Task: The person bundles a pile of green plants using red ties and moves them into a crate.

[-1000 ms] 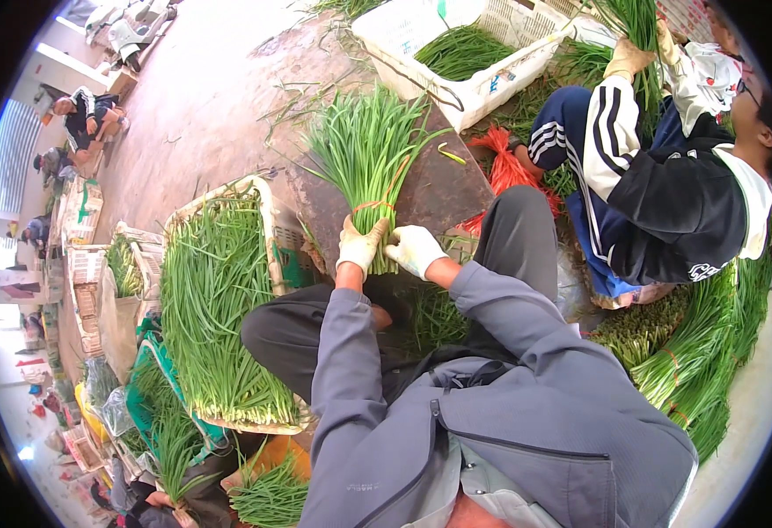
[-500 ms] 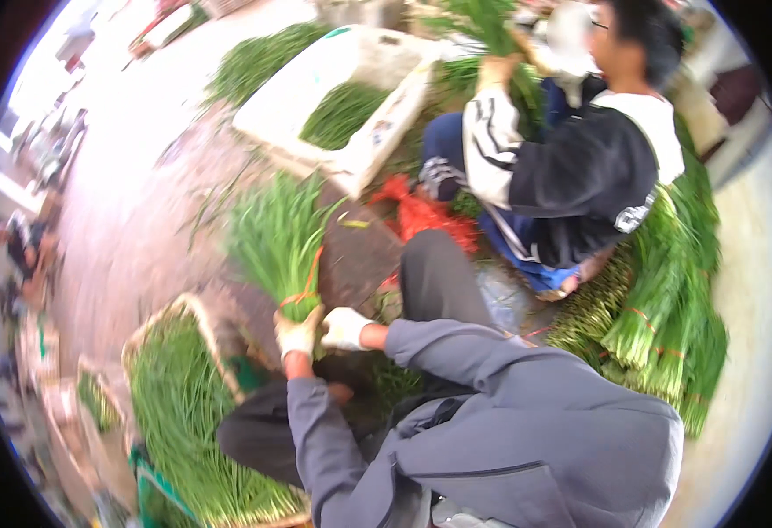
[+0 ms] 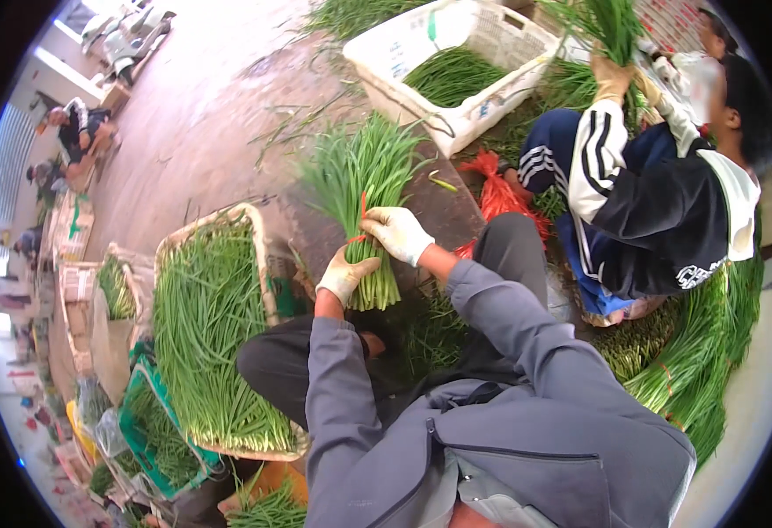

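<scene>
A bunch of long green garlic chives stands in front of me, leaves fanned away and pale cut stems toward me. My left hand, in a whitish work glove, is closed around the lower stems, with its thumb across their front. Around the bunch runs a thin orange-red tie, one end of it sticking up. My right hand, gloved as well, pinches at this tie just above the left hand; the fingertips are partly hidden by the leaves.
A long crate packed with chives lies at my left, beside a green crate. Ahead is a white plastic crate with some chives. At right a person sits holding chives; tied bunches lie behind. A red bag sits between us.
My right hand has moved from beside the stems up onto the tie. The bunch now leans less, and my left hand still grips it. The whole view has shifted.
</scene>
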Demonstrator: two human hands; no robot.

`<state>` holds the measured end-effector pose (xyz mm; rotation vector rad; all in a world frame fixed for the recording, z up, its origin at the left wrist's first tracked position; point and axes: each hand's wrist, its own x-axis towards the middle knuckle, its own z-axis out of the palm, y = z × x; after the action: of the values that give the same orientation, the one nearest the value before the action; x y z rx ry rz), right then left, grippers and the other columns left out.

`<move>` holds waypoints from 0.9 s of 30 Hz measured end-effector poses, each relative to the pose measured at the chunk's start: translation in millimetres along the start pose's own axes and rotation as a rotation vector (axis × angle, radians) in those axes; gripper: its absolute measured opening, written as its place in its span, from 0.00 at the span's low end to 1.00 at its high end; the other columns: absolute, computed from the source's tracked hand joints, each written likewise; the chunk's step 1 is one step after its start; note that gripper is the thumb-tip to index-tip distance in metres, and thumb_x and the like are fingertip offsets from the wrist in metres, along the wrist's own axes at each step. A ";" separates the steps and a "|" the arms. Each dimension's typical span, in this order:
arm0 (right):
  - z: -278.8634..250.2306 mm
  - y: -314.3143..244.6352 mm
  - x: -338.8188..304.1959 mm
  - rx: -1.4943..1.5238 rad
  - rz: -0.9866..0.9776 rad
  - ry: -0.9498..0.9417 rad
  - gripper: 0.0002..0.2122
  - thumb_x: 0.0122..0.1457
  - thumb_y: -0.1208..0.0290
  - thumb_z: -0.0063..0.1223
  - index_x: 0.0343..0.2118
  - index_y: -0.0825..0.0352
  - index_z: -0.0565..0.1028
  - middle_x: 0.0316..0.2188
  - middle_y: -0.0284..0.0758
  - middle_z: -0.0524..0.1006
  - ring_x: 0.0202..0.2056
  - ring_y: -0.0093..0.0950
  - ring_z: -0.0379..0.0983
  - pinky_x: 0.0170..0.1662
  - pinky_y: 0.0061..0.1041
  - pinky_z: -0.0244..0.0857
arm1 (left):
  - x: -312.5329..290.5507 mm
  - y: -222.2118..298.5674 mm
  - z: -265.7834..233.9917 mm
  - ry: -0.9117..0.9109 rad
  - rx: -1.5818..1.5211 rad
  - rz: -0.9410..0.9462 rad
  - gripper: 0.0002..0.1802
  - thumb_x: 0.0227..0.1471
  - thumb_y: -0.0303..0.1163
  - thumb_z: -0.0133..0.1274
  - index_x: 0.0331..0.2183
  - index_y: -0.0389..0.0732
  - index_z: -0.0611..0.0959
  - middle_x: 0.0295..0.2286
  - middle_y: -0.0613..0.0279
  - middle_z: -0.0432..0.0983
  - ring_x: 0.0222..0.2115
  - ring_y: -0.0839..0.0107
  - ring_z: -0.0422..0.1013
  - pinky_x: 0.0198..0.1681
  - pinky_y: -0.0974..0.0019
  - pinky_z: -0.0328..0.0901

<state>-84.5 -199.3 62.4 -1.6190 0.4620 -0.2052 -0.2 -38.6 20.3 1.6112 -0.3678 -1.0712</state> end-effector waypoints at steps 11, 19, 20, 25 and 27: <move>41.7 -11.7 31.2 -0.497 -0.283 -0.210 0.16 0.53 0.58 0.52 0.37 0.63 0.82 0.36 0.44 0.80 0.41 0.42 0.77 0.47 0.37 0.69 | 10.0 -9.2 14.8 0.298 0.856 0.045 0.53 0.31 0.53 0.70 0.56 0.39 0.68 0.50 0.48 0.73 0.52 0.54 0.70 0.52 0.59 0.66; 60.2 -28.4 7.0 -0.471 -0.126 -0.207 0.18 0.55 0.58 0.46 0.37 0.67 0.81 0.34 0.48 0.80 0.39 0.47 0.77 0.45 0.38 0.69 | 29.9 -56.0 18.7 0.265 1.093 -0.144 0.24 0.62 0.42 0.42 0.58 0.48 0.68 0.55 0.63 0.68 0.56 0.72 0.64 0.56 0.66 0.60; 56.8 -32.1 2.8 -0.520 -0.074 -0.207 0.18 0.55 0.58 0.46 0.37 0.66 0.81 0.33 0.48 0.80 0.39 0.46 0.77 0.45 0.38 0.69 | 18.4 -41.4 19.0 0.415 0.981 -0.141 0.21 0.60 0.41 0.47 0.53 0.48 0.73 0.50 0.64 0.74 0.52 0.70 0.70 0.52 0.65 0.64; 37.9 -38.6 -12.0 -0.614 -0.111 -0.170 0.16 0.56 0.57 0.47 0.36 0.64 0.80 0.33 0.47 0.80 0.37 0.47 0.77 0.44 0.40 0.69 | 25.7 -19.4 19.6 0.367 0.824 -0.202 0.20 0.56 0.37 0.53 0.49 0.42 0.75 0.44 0.59 0.77 0.45 0.67 0.73 0.46 0.63 0.68; 37.7 -60.8 -17.3 -0.570 -0.197 -0.137 0.18 0.55 0.54 0.52 0.36 0.66 0.79 0.31 0.48 0.79 0.37 0.47 0.77 0.43 0.41 0.69 | 22.6 -36.1 -9.1 0.361 0.432 -0.058 0.22 0.54 0.34 0.57 0.49 0.37 0.74 0.42 0.57 0.77 0.42 0.65 0.74 0.44 0.62 0.69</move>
<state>-74.5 -155.4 120.5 -2.2250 0.2648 -0.1121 8.8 -36.9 -22.3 2.1691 -0.3236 -0.7499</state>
